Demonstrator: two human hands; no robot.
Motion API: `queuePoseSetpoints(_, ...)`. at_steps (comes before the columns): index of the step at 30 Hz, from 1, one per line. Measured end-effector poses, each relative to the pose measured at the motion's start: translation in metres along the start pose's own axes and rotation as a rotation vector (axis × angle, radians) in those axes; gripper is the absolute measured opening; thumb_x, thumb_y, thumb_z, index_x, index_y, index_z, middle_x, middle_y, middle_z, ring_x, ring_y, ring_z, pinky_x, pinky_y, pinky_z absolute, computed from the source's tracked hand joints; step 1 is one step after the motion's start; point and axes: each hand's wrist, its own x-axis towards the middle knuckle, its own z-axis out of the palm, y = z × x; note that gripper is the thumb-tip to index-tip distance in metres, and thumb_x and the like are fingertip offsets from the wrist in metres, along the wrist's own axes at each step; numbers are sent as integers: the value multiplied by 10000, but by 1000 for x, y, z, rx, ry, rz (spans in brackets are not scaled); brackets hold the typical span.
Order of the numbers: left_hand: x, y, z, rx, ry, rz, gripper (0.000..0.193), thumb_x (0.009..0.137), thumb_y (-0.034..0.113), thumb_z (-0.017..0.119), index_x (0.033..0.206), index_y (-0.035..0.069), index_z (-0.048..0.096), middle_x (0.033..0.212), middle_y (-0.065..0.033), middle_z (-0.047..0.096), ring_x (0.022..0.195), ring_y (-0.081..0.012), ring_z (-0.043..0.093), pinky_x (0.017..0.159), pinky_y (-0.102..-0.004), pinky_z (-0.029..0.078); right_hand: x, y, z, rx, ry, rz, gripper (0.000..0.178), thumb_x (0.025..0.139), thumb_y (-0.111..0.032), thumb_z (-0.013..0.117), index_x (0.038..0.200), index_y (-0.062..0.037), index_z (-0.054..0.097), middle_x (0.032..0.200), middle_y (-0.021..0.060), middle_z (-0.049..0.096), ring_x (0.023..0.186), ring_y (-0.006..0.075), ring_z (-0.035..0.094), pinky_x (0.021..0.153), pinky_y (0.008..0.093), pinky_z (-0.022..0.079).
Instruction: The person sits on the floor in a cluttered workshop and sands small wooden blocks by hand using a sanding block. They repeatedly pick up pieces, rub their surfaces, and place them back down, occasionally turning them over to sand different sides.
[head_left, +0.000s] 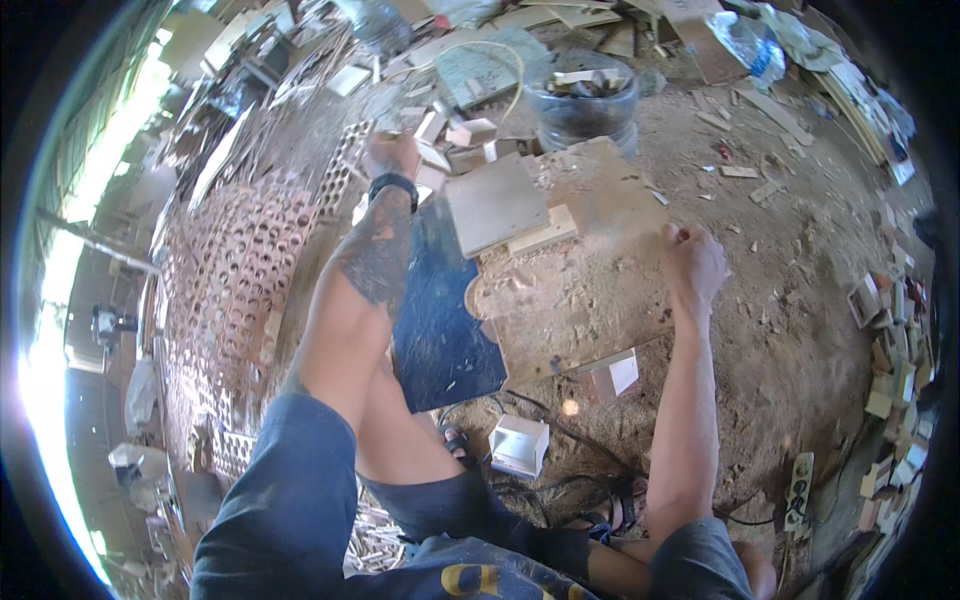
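Note:
Stretched out ahead and to the left, my left hand [393, 152] has its fingers curled in, beside a heap of small wood offcuts [430, 128]; whatever it may hold is too unclear to make out. A dark band circles that wrist. My right hand [695, 262] is closed in a fist by the right edge of a worn wooden work board [600, 290], and its contents are hidden. On the board lie a flat grey-brown square panel [497, 203] and, against its near side, a pale wood block [543, 230]. Sawdust covers much of the board.
A dark blue panel [445, 310] adjoins the board's left side. Beyond stands a plastic-wrapped tub [582, 98] of scraps. A perforated sheet [240, 270] lies left. Near my feet are a small white-sided box [519, 446], cables and a power strip [798, 490]. Wood blocks [885, 400] line the right.

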Motion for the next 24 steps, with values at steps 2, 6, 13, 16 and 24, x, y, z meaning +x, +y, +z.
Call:
queuePoseSetpoints(2, 10, 9, 10, -228, 99, 78, 832, 849, 600, 583, 1332, -72, 507, 1288, -293, 564, 1184, -362, 569, 962, -456, 473, 3, -1, 0, -63, 4, -27, 384, 841, -394, 579, 874, -41, 726, 917, 208, 706, 893, 391, 661, 842, 472, 501)
queuePoseSetpoints(6, 3, 22, -24, -136, 233, -74, 944, 868, 702, 507, 1413, -63, 406, 1423, -288, 433, 1349, -383, 407, 1054, -493, 407, 4, -6, -1, -13, -9, -21, 403, 833, -405, 586, 876, -30, 728, 896, 213, 706, 887, 392, 665, 848, 467, 502)
queuePoseSetpoints(13, -243, 14, -198, -566, -1180, 260, 432, 1009, 336, 526, 1305, 21, 537, 1189, -94, 627, 1105, -202, 589, 898, -346, 503, 5, -3, 1, -25, -35, 10, 424, 831, -403, 585, 955, -28, 740, 937, 240, 703, 949, 390, 671, 886, 452, 504)
queuePoseSetpoints(16, -370, 0, -186, 9, -1814, 283, 657, 907, 411, 691, 1422, 66, 472, 1336, -138, 595, 1262, -249, 539, 1067, -376, 414, -2, 0, 1, 1, 25, -30, 408, 840, -389, 582, 932, -21, 731, 932, 243, 702, 945, 399, 670, 881, 461, 506)
queuePoseSetpoints(24, -452, -44, 13, -424, -1041, -355, 787, 802, 355, 802, 1359, -51, 421, 1070, -148, 621, 966, -254, 626, 906, -334, 498, -3, 5, -3, 45, 7, -93, 397, 833, -346, 605, 919, 28, 706, 928, 266, 691, 918, 409, 673, 849, 477, 519)
